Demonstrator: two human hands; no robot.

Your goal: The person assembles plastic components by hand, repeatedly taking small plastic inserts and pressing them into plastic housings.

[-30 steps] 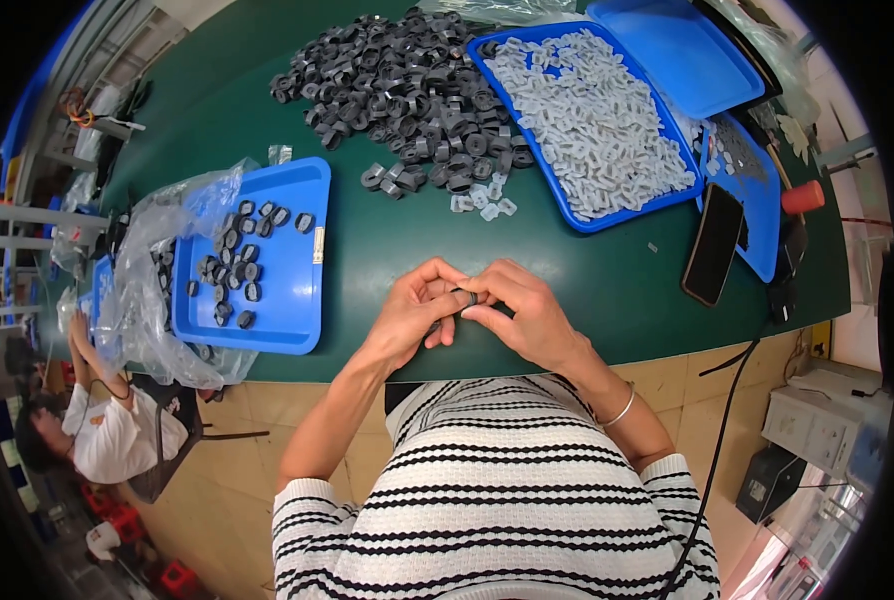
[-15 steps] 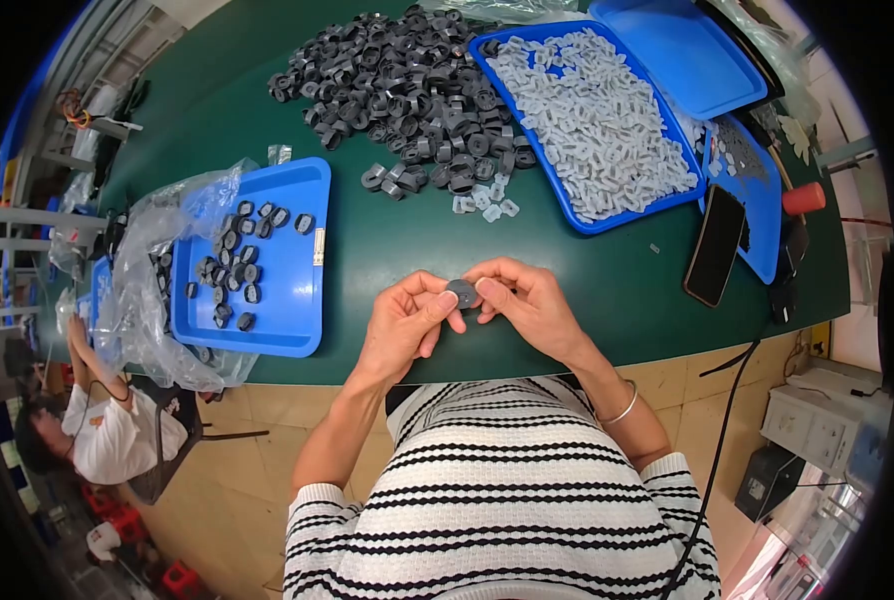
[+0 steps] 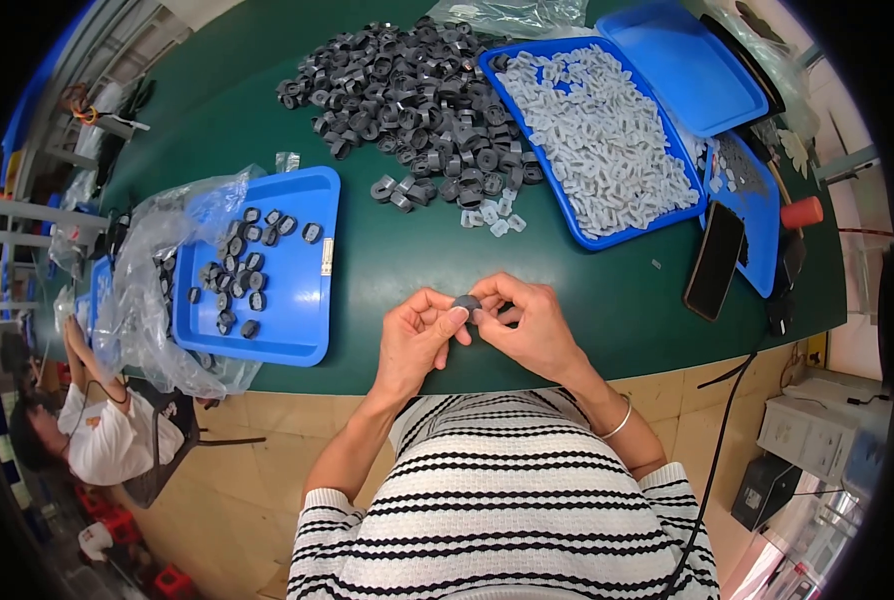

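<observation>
Between my hands, over the near part of the green table, is a small dark grey round plastic part [image 3: 466, 302]. My left hand [image 3: 419, 335] pinches it from the left, thumb on its near side. From the right, my right hand [image 3: 523, 322] grips the same part between thumb and index finger. Fingers cover much of it. Beyond my hands lies a large heap of like grey parts [image 3: 417, 100], with a few small translucent pieces [image 3: 494, 213] at its near edge. A blue tray [image 3: 307, 310] on the left holds several dark parts.
A blue tray [image 3: 589, 238] full of translucent pieces stands at the back right, beside another blue tray [image 3: 692, 75]. A phone [image 3: 715, 262] lies nearer on the right. Clear plastic bags [image 3: 157, 270] drape the left tray. A seated person [image 3: 112, 430] works at far left.
The grey part has tilted in my fingers, so less of its round face shows. Both hands still hold it. The whole view has shifted slightly.
</observation>
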